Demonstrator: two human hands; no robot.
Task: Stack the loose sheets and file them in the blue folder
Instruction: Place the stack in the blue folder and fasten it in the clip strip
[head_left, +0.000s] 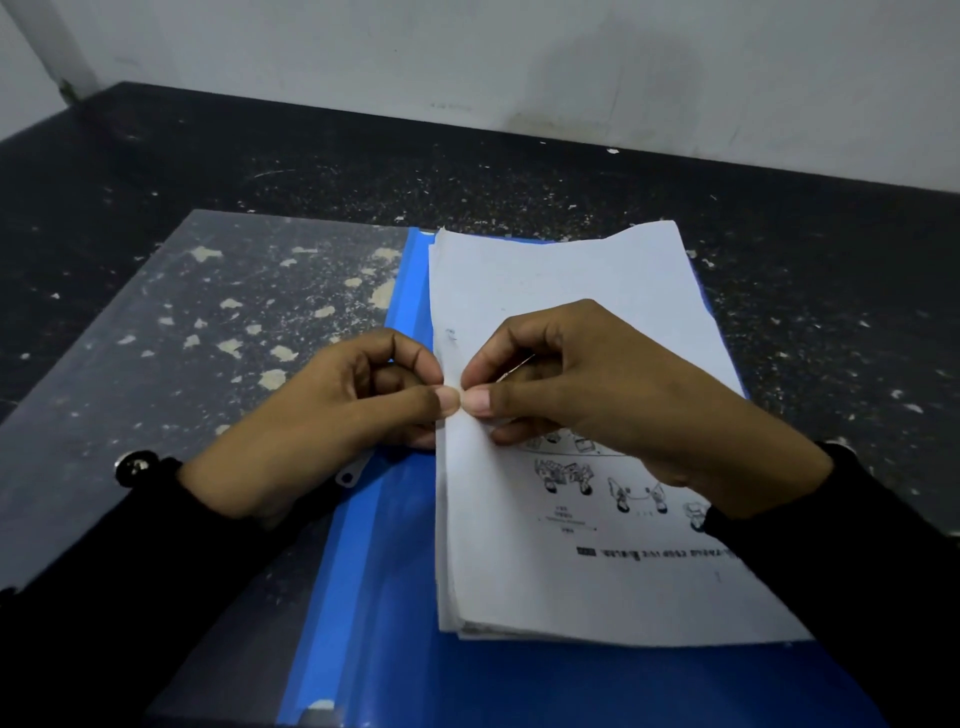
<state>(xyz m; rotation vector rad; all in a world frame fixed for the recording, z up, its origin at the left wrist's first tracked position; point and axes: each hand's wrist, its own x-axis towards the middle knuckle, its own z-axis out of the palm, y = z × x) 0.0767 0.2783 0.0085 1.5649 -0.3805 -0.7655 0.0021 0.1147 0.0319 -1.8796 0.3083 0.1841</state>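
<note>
While the blue folder (384, 597) lies open on the dark speckled counter (467, 176), your hands meet at the left edge of the sheets (561, 291) stacked on its right half. Your left hand (332, 415) and right hand (597, 395) each curl fingers inward, thumb tips touching side by side, both pinching the raised edge of the top sheet near the spine. A thin metal piece shows between your right fingers; what it is cannot be told. The folder's clear cover (208, 322) lies flat to the left, the counter's flecks showing through it. Printed drawings and upside-down text mark the top sheet's near part. Black sleeves (130, 571) cover both wrists. A pale wall (467, 52) rises behind the counter.
</note>
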